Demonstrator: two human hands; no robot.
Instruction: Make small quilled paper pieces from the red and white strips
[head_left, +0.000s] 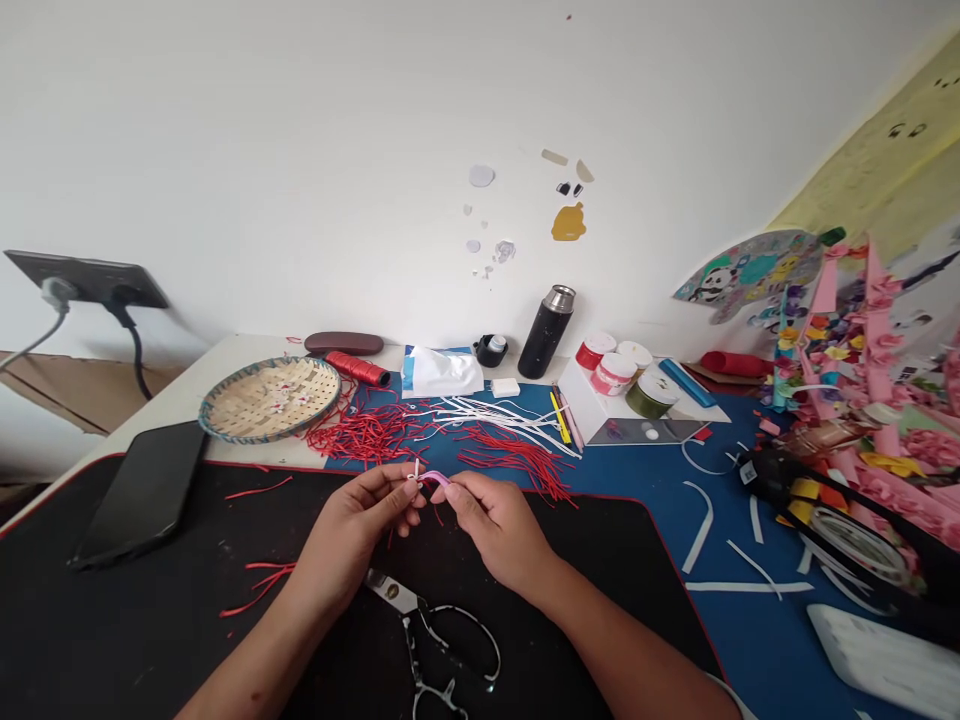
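Note:
Both my hands meet above the black mat (592,560). My left hand (364,515) pinches a small white cord (415,470) between thumb and forefinger, with a bit of red cord beside it. My right hand (499,525) grips a slim, curved purple piece (435,477) whose kind I cannot make out; its far end reaches the white cord. Below the hands, a pair of scissors (394,592) lies on the mat, partly behind my left wrist. Short red cords (266,578) lie by my left forearm.
Red cords (367,430) and white cords (510,418) lie behind my hands. A woven basket (270,400) and black phone (146,495) are at left. A black flask (546,335) and ribbon spools (651,392) stand at the back; paper flowers (885,290) crowd the right.

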